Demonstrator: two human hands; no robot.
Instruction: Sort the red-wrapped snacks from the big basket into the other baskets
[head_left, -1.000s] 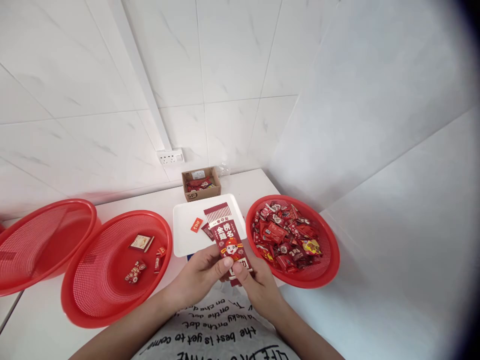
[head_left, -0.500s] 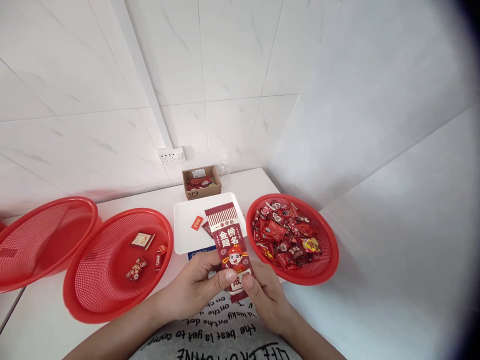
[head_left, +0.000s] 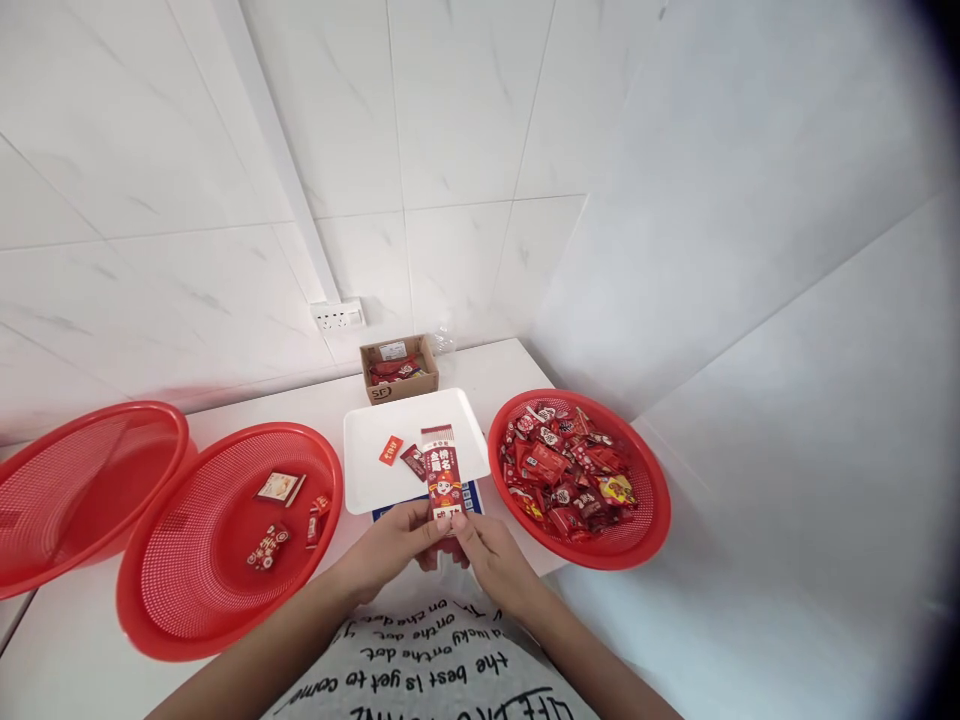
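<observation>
A long dark red packet (head_left: 443,470), printed with white characters and a cartoon figure in a red hat, is held upright in front of my shirt. My left hand (head_left: 394,548) pinches its lower left edge, thumb on the front. On the lower right edge, my right hand (head_left: 491,560) grips it the same way. Behind the packet lies a white tray (head_left: 367,480) bearing a small orange-red packet (head_left: 391,450) and a dark red packet (head_left: 413,461), partly covered by the held one. Whether the held packet is sealed or open, I cannot tell.
On the right, a red basket (head_left: 652,520) is heaped with wrapped sweets. To the left stands another red basket (head_left: 161,640) with several packets, beside a further red basket (head_left: 176,415). A cardboard box (head_left: 403,388) with red packets sits near the wall.
Both hands have moved the packet slightly left and away from the camera, so it looks smaller and straighter. More of the dark red packet on the tray shows. The view has shifted slightly.
</observation>
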